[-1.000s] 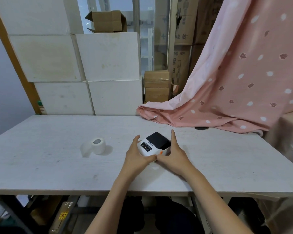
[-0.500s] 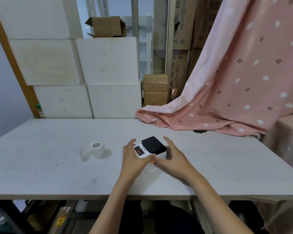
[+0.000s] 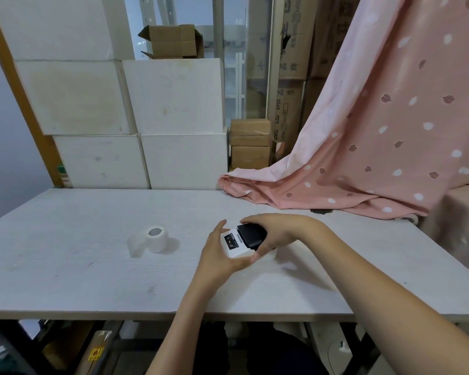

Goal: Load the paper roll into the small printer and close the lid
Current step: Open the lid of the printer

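The small white printer [image 3: 234,244] with a black lid sits on the white table [image 3: 65,266], right of centre. My left hand [image 3: 220,255] cups its left and near side. Over the black lid arches my right hand [image 3: 276,234], fingers on the far edge and thumb at the near corner. The lid lies nearly flat; whether it is latched cannot be told. To the left stands a white paper roll [image 3: 156,239], on its side with a loose tail spread towards the front, apart from both hands.
White foam boxes [image 3: 136,125] are stacked along the table's back edge. A pink patterned cloth [image 3: 363,147] drapes onto the back right corner. Cardboard boxes [image 3: 251,147] stand behind. The near table edge runs just under my forearms.
My right hand has shifted from the printer's right side onto the top of the black lid. The printer has turned slightly and my left hand has stayed at its left side.
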